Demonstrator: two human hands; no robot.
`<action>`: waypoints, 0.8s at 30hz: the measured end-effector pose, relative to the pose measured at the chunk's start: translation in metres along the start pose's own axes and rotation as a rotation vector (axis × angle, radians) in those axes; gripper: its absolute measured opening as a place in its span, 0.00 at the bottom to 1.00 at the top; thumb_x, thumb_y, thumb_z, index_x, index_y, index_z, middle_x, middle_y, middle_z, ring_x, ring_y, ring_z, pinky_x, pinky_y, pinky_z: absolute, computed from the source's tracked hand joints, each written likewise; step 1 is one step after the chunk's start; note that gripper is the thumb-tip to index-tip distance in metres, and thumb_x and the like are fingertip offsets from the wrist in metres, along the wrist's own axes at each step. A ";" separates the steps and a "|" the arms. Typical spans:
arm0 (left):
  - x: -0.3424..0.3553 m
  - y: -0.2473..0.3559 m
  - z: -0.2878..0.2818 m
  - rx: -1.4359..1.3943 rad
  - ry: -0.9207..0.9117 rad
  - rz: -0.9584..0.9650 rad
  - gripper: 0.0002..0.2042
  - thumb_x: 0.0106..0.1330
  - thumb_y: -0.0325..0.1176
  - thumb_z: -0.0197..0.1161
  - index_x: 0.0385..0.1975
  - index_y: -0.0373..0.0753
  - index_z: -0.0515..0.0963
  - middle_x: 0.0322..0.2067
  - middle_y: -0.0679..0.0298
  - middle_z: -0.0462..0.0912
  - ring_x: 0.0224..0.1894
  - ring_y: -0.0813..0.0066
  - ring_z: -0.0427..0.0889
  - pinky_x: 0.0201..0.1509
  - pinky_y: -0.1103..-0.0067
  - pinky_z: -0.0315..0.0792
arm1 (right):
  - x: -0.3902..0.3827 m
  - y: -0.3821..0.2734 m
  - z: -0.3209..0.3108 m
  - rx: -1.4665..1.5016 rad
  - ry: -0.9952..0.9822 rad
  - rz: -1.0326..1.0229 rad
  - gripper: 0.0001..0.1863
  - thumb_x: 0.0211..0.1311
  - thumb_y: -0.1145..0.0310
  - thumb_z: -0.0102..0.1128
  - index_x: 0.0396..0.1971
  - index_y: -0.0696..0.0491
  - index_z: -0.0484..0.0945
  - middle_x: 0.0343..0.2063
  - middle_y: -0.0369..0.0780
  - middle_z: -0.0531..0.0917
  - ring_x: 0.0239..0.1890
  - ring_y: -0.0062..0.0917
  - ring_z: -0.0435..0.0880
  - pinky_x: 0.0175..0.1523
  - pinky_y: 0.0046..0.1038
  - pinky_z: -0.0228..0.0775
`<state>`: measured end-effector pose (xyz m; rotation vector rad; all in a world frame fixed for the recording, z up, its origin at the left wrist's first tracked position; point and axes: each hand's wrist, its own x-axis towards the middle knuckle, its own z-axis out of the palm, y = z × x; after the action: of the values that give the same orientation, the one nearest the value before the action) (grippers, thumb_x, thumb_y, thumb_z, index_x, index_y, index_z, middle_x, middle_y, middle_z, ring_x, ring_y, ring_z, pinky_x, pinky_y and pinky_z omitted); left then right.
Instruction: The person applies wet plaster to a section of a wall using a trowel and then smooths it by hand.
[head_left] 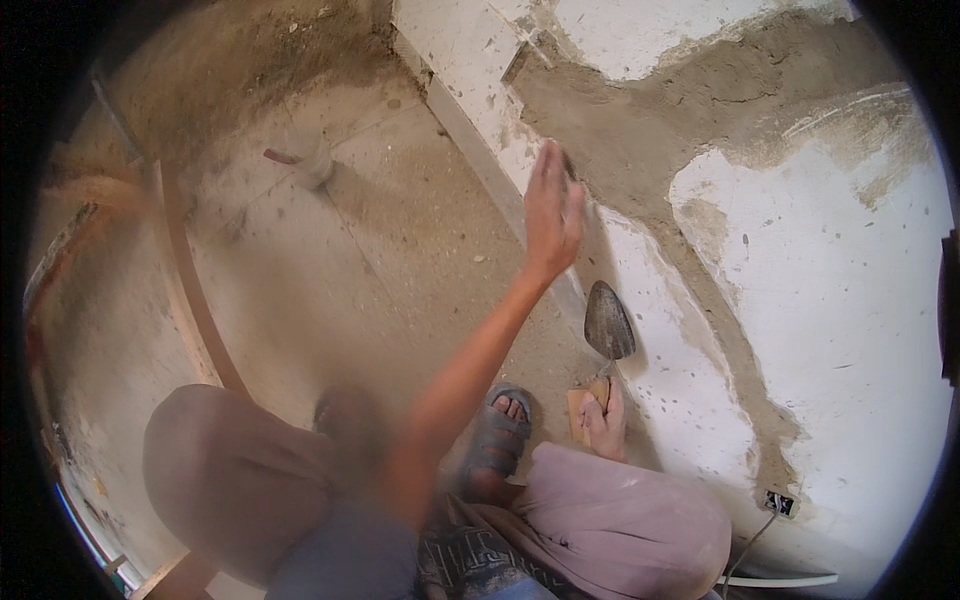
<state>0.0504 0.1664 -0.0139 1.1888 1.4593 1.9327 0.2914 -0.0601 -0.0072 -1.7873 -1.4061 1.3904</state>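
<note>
My left hand (553, 215) is raised against the low part of the wall, fingers stretched out at the edge of a grey mortar patch (640, 120). A dark edge shows behind its fingertips, and I cannot tell whether it is a shadow. Lower down, my right hand (606, 425) is closed round the handle of a pointed trowel (608, 322). The grey blade points up along the base of the wall. A flat tan piece (577, 412) shows beside the right fingers; its kind is unclear.
A filled mortar strip (715, 300) runs down the white wall (830, 300) to an electrical box (779, 503) with a cable. Dusty floor (400, 200) lies left, with a blurred pale object (315, 168) on it. Wooden boards (185, 280) stand farther left. My sandalled foot (500, 435) is near the wall.
</note>
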 end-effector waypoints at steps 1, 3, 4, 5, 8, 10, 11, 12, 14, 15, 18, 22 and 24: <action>0.006 -0.005 -0.002 -0.001 0.068 -0.049 0.28 0.79 0.43 0.42 0.72 0.32 0.58 0.74 0.49 0.53 0.76 0.53 0.51 0.78 0.64 0.48 | 0.000 0.015 0.002 -0.040 0.007 0.002 0.33 0.69 0.66 0.59 0.67 0.66 0.58 0.29 0.37 0.77 0.25 0.17 0.74 0.31 0.21 0.69; 0.031 -0.020 -0.003 -0.049 0.158 -0.123 0.28 0.77 0.42 0.43 0.71 0.30 0.58 0.73 0.47 0.56 0.75 0.50 0.53 0.77 0.63 0.49 | -0.007 0.011 0.009 -0.069 0.069 0.050 0.33 0.69 0.66 0.60 0.67 0.65 0.59 0.30 0.39 0.78 0.28 0.18 0.76 0.33 0.23 0.71; 0.038 -0.029 -0.010 -0.058 0.205 -0.162 0.29 0.76 0.41 0.44 0.71 0.29 0.58 0.72 0.46 0.57 0.74 0.48 0.54 0.77 0.63 0.49 | -0.017 -0.001 0.028 -0.047 0.095 0.104 0.33 0.68 0.66 0.60 0.67 0.64 0.59 0.32 0.40 0.78 0.31 0.20 0.77 0.35 0.25 0.72; 0.042 -0.030 -0.009 -0.061 0.155 -0.164 0.28 0.76 0.41 0.44 0.70 0.29 0.59 0.71 0.45 0.57 0.74 0.49 0.54 0.77 0.63 0.49 | -0.022 -0.008 0.039 -0.024 0.134 0.155 0.33 0.68 0.66 0.61 0.66 0.64 0.60 0.34 0.41 0.79 0.33 0.23 0.79 0.38 0.26 0.74; 0.051 -0.026 -0.017 -0.089 0.044 -0.166 0.27 0.75 0.40 0.43 0.68 0.30 0.63 0.71 0.45 0.58 0.73 0.49 0.56 0.76 0.63 0.51 | -0.019 0.040 0.053 -0.165 0.119 -0.104 0.32 0.68 0.68 0.61 0.67 0.60 0.59 0.43 0.42 0.79 0.43 0.25 0.79 0.46 0.26 0.73; 0.049 -0.026 -0.028 -0.149 0.018 -0.191 0.25 0.74 0.38 0.44 0.66 0.30 0.66 0.71 0.45 0.57 0.73 0.48 0.56 0.76 0.63 0.51 | -0.021 0.034 0.062 -0.196 0.043 -0.066 0.32 0.67 0.68 0.61 0.67 0.60 0.61 0.46 0.44 0.78 0.48 0.28 0.77 0.50 0.28 0.72; 0.049 -0.029 -0.031 -0.149 0.041 -0.190 0.25 0.73 0.38 0.45 0.66 0.31 0.67 0.71 0.46 0.56 0.73 0.49 0.56 0.76 0.63 0.51 | -0.024 0.022 0.069 -0.214 0.000 -0.042 0.31 0.67 0.67 0.62 0.66 0.59 0.62 0.48 0.44 0.78 0.50 0.29 0.77 0.52 0.28 0.71; 0.052 -0.032 -0.033 -0.150 0.065 -0.188 0.24 0.73 0.37 0.45 0.65 0.31 0.68 0.71 0.46 0.56 0.73 0.49 0.56 0.76 0.63 0.51 | -0.026 0.009 0.075 -0.183 -0.017 -0.017 0.30 0.66 0.65 0.63 0.64 0.58 0.63 0.48 0.46 0.79 0.50 0.32 0.78 0.53 0.31 0.71; 0.055 -0.034 -0.035 -0.156 0.065 -0.191 0.24 0.72 0.37 0.46 0.65 0.32 0.68 0.71 0.47 0.55 0.74 0.50 0.55 0.76 0.63 0.51 | -0.027 -0.010 0.082 -0.120 -0.040 0.027 0.28 0.66 0.61 0.64 0.60 0.56 0.65 0.47 0.50 0.81 0.50 0.38 0.81 0.55 0.36 0.72; 0.055 -0.036 -0.038 -0.155 0.044 -0.200 0.24 0.72 0.37 0.47 0.66 0.33 0.67 0.71 0.47 0.55 0.74 0.50 0.55 0.76 0.62 0.51 | -0.027 -0.006 0.082 -0.117 -0.061 0.055 0.28 0.66 0.64 0.63 0.61 0.56 0.65 0.46 0.48 0.80 0.48 0.35 0.80 0.52 0.34 0.72; 0.058 -0.024 -0.029 -0.107 0.059 -0.176 0.27 0.73 0.38 0.47 0.69 0.33 0.62 0.72 0.46 0.54 0.76 0.51 0.51 0.77 0.63 0.49 | -0.020 0.012 0.073 -0.110 -0.073 0.104 0.28 0.65 0.70 0.62 0.62 0.55 0.64 0.45 0.45 0.79 0.42 0.27 0.79 0.45 0.28 0.73; 0.036 -0.011 -0.017 -0.057 -0.068 -0.065 0.31 0.76 0.43 0.46 0.73 0.31 0.54 0.75 0.45 0.47 0.78 0.51 0.45 0.78 0.63 0.45 | -0.016 0.020 0.071 -0.145 -0.070 0.061 0.26 0.65 0.71 0.62 0.61 0.54 0.64 0.44 0.45 0.79 0.38 0.26 0.80 0.40 0.27 0.74; 0.020 0.005 -0.004 -0.123 -0.101 -0.003 0.33 0.77 0.46 0.44 0.73 0.29 0.51 0.76 0.45 0.43 0.78 0.51 0.42 0.79 0.63 0.42 | -0.013 0.022 0.066 -0.185 -0.067 0.051 0.26 0.64 0.71 0.62 0.60 0.54 0.64 0.43 0.45 0.79 0.36 0.25 0.80 0.38 0.27 0.74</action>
<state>0.0367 0.1776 -0.0025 1.2089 1.2718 1.9017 0.2414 -0.0940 -0.0451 -1.9196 -1.5794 1.3972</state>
